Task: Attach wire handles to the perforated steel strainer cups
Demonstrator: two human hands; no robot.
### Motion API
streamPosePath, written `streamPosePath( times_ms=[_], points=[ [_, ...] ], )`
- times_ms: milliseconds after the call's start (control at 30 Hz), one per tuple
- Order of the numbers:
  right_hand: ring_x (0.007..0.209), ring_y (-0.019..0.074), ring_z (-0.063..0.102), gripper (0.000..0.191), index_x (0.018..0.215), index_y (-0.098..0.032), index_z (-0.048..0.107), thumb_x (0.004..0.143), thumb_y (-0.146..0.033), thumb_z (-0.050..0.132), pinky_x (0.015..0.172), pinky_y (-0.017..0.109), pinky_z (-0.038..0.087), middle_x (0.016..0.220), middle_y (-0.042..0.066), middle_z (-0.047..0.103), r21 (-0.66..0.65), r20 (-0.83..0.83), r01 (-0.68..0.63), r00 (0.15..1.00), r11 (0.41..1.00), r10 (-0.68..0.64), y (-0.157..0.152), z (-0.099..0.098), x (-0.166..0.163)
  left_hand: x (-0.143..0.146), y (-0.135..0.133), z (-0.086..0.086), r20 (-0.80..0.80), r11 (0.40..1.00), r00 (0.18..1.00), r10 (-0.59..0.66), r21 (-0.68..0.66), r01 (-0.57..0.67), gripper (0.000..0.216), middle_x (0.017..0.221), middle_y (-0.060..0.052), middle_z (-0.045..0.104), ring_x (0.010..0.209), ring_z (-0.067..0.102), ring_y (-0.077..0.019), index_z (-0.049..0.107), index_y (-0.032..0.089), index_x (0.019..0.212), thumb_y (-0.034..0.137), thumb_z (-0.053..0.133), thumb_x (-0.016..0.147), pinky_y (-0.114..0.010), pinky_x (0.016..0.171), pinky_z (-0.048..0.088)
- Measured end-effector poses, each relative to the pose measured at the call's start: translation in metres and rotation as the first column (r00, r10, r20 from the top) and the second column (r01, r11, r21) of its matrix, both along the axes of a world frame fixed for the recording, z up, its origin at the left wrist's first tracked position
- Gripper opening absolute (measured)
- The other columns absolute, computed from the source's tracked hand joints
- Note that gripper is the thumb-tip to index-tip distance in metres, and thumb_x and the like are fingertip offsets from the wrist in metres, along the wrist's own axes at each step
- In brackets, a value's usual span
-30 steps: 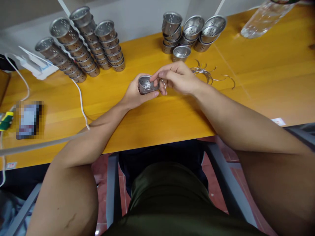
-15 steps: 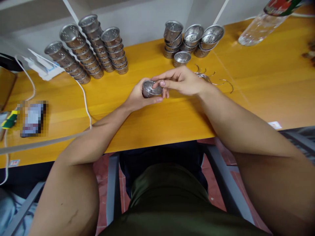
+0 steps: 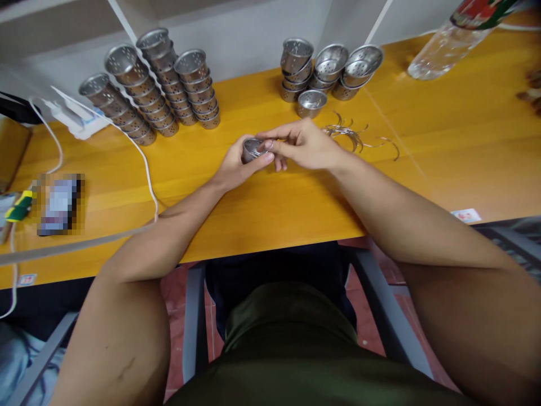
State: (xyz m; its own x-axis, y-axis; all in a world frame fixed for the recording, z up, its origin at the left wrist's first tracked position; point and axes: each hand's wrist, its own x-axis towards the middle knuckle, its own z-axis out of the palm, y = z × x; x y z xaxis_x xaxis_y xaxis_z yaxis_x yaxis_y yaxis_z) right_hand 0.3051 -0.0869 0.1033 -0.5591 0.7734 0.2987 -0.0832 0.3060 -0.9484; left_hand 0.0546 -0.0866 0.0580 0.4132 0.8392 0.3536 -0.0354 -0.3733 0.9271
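Observation:
My left hand (image 3: 234,165) is wrapped around a small perforated metal strainer cup (image 3: 251,148), its open top tilted toward me. My right hand (image 3: 302,145) reaches across the cup's rim, thumb and forefinger pinched on a thin wire (image 3: 269,148), mostly hidden by the fingers. Just behind the right hand lies a loose pile of curved wire handles (image 3: 349,134). A single strainer cup (image 3: 311,104) stands beyond it.
Tall stacks of strainer cups (image 3: 163,84) stand at the back left, with shorter stacks (image 3: 332,70) at the back right. A clear bottle (image 3: 443,51) is further right. At left are a phone (image 3: 60,204) and a white cable (image 3: 146,163) on the yellow table (image 3: 253,225).
The cup in my left hand has tilted and shifted slightly left. My right hand has moved a little left with it, uncovering more of the wire pile.

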Motion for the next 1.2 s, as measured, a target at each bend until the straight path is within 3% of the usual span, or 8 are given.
streamPosePath(
  times_ms=[67, 200, 367, 533, 733, 1200],
  points=[
    [0.061, 0.0171, 0.078, 0.052, 0.132, -0.021, 0.097, 0.110, -0.066, 0.111, 0.058, 0.028, 0.069, 0.089, 0.003, 0.090, 0.021, 0.006, -0.009, 1.000, 1.000, 0.008, 0.000, 0.000, 0.001, -0.003, 0.003, -0.005, -0.013, 0.999, 0.999, 0.036, -0.009, -0.036, 0.089, 0.111, -0.004, 0.084, 0.097, 0.084, -0.0237, 0.076, 0.027, 0.125, 0.101, 0.106, 0.087, -0.044, 0.094, 0.074],
    [0.068, 0.0149, 0.079, 0.051, 0.133, -0.021, 0.093, 0.110, -0.063, 0.111, 0.061, 0.027, 0.067, 0.118, 0.008, 0.095, 0.038, 0.011, -0.075, 0.997, 0.996, 0.075, 0.000, 0.004, 0.006, -0.007, 0.006, -0.007, -0.035, 0.998, 0.998, 0.060, 0.013, -0.059, 0.090, 0.111, -0.004, 0.079, 0.097, 0.081, -0.0240, 0.078, 0.025, 0.125, 0.103, 0.104, 0.089, -0.045, 0.094, 0.073],
    [0.067, 0.0168, 0.075, 0.066, 0.118, -0.024, 0.089, 0.103, -0.085, 0.110, 0.062, 0.028, 0.064, 0.088, 0.001, 0.084, 0.026, 0.036, -0.107, 0.994, 0.994, 0.106, 0.000, 0.011, 0.009, -0.007, 0.005, -0.004, -0.046, 0.999, 0.998, 0.033, 0.028, -0.032, 0.091, 0.113, -0.005, 0.083, 0.099, 0.083, -0.0249, 0.077, 0.026, 0.126, 0.101, 0.107, 0.085, -0.047, 0.098, 0.073],
    [0.062, 0.0170, 0.069, 0.073, 0.102, -0.027, 0.080, 0.094, -0.092, 0.114, 0.060, 0.029, 0.059, 0.076, -0.002, 0.077, 0.040, 0.057, -0.089, 0.995, 0.995, 0.087, -0.002, 0.012, 0.004, -0.002, 0.006, -0.010, -0.002, 0.997, 0.998, -0.064, 0.032, 0.064, 0.100, 0.116, -0.005, 0.087, 0.111, 0.092, -0.0311, 0.070, 0.027, 0.132, 0.091, 0.120, 0.073, -0.054, 0.109, 0.074],
    [0.064, 0.0193, 0.071, 0.073, 0.100, -0.028, 0.078, 0.094, -0.091, 0.114, 0.062, 0.031, 0.062, 0.076, -0.001, 0.078, 0.030, 0.088, -0.086, 0.993, 0.996, 0.083, -0.005, 0.014, 0.004, -0.001, 0.009, -0.019, 0.027, 0.996, 0.996, -0.086, 0.025, 0.086, 0.101, 0.119, -0.008, 0.094, 0.107, 0.096, -0.0292, 0.068, 0.027, 0.133, 0.087, 0.123, 0.073, -0.044, 0.096, 0.075],
    [0.064, 0.0191, 0.072, 0.070, 0.102, -0.027, 0.080, 0.092, -0.084, 0.119, 0.062, 0.032, 0.064, 0.077, 0.000, 0.078, 0.024, 0.046, -0.075, 0.996, 0.997, 0.074, -0.004, 0.010, 0.002, -0.003, 0.012, -0.021, 0.020, 0.994, 0.994, -0.107, 0.038, 0.106, 0.098, 0.119, -0.008, 0.092, 0.108, 0.097, -0.0308, 0.065, 0.028, 0.137, 0.084, 0.120, 0.078, -0.049, 0.101, 0.076]
  ],
)
